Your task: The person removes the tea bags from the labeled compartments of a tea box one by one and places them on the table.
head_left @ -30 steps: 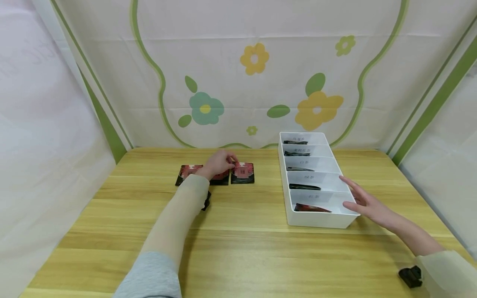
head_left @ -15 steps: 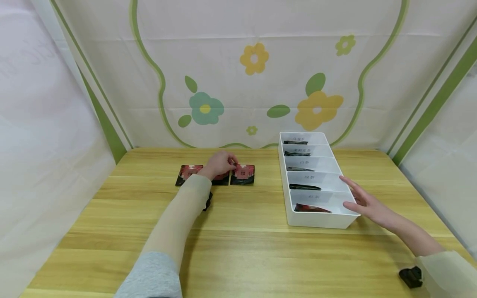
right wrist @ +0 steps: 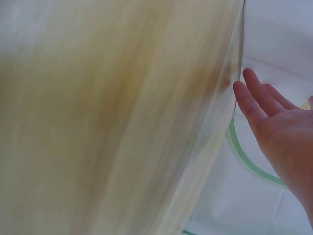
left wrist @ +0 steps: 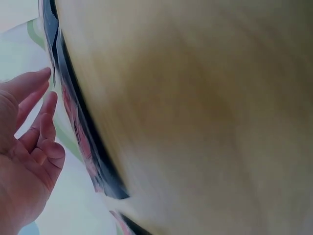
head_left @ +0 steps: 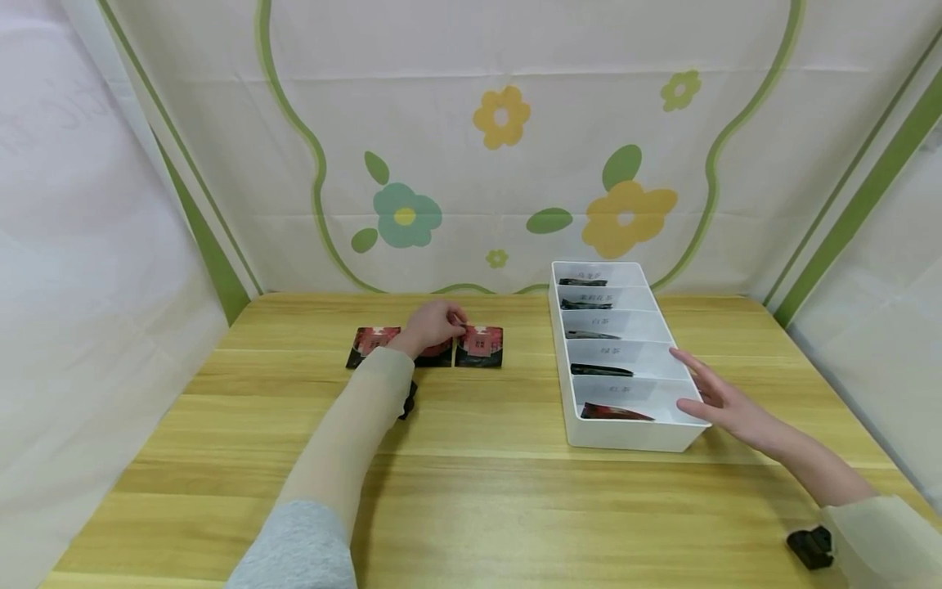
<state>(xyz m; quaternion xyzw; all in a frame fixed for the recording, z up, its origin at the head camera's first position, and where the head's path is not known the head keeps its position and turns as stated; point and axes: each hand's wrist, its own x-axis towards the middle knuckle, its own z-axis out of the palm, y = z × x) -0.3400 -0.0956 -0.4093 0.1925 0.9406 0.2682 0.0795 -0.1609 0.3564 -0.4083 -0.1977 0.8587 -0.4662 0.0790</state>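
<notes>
Lying right of two matching packets (head_left: 373, 345) on the wood-grained counter (head_left: 471, 511), the squarish glossy packet (head_left: 480, 348) points its black edge to the near side. The left hand (head_left: 430, 325) curves at its far-left corner, whether pinching I cannot tell; the right hand (head_left: 728, 406) spreads its grip apart at the white box (head_left: 625, 437)

On your table (head_left: 486, 499), the left sachet (head_left: 370, 340), middle sachet (head_left: 436, 359) and right sachet (head_left: 482, 347) lie in a row; your left grip (head_left: 430, 325) is over the middle one, at the right one's far left corner. Right of the row, the box (head_left: 629, 437) holds further sachets (head_left: 615, 412) in five compartments. Your right grip (head_left: 724, 405) is at its near right side; the backdrop (head_left: 441, 49) is behind the table
</notes>
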